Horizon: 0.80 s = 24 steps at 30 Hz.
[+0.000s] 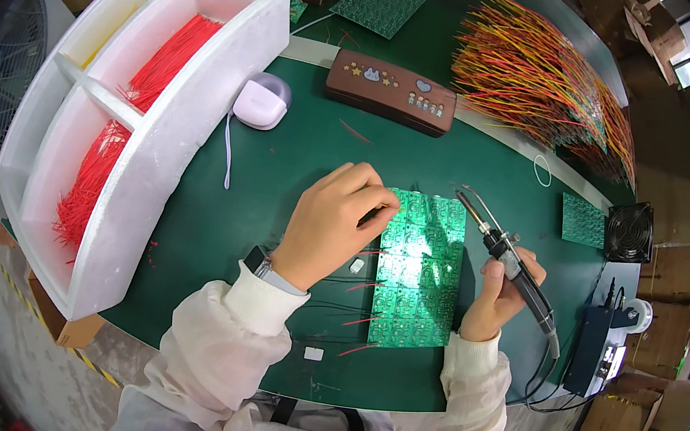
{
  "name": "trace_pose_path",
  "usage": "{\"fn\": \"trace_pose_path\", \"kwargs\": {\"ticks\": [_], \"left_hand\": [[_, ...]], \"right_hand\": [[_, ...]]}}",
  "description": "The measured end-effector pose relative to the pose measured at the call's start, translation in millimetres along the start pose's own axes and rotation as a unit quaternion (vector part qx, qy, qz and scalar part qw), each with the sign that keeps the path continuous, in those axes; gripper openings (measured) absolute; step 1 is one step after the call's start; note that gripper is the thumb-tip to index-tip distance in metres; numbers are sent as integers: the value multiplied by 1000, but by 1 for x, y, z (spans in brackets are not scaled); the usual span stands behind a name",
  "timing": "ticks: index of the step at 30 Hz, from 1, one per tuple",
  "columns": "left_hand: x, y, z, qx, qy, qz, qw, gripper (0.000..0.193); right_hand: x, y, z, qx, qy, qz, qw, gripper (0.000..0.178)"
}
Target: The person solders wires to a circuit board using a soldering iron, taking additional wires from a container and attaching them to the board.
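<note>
While its long axis slants, the iron [530, 293] points forward-left.

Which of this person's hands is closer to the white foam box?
The left hand: it is right of the foam box, by the green circuit board's upper-left corner. The right hand is farther right, beyond the board, holding a soldering tool.

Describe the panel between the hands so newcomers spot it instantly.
On the dark green table, find the left hand and the right hand holding a soldering iron. Between them lies the bright green panel. Unlike the far panel and the rightmost panel by the black fan, it has red wires at its left edge.
</note>
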<state>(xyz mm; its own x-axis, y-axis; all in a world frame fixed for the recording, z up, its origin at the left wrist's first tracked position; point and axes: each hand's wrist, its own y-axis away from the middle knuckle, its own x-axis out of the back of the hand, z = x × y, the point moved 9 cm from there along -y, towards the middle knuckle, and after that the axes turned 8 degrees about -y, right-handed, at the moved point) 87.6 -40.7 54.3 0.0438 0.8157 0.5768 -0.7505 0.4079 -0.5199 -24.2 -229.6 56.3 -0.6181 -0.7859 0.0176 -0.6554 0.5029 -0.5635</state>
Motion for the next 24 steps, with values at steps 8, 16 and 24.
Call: {"fn": "trace_pose_path", "kwargs": {"ticks": [8, 16, 24], "left_hand": [[-5, -2, 3, -38, -46, 1, 998, 13], [-5, -3, 7, -55, -75, 1, 996, 14], [-10, -2, 5, -51, -60, -7, 997, 14]], "right_hand": [[0, 8, -2, -7, -4, -21, 1000, 32], [-1, 9, 1, -34, -14, -25, 999, 35], [-1, 12, 4, -32, -3, -36, 999, 33]]}}
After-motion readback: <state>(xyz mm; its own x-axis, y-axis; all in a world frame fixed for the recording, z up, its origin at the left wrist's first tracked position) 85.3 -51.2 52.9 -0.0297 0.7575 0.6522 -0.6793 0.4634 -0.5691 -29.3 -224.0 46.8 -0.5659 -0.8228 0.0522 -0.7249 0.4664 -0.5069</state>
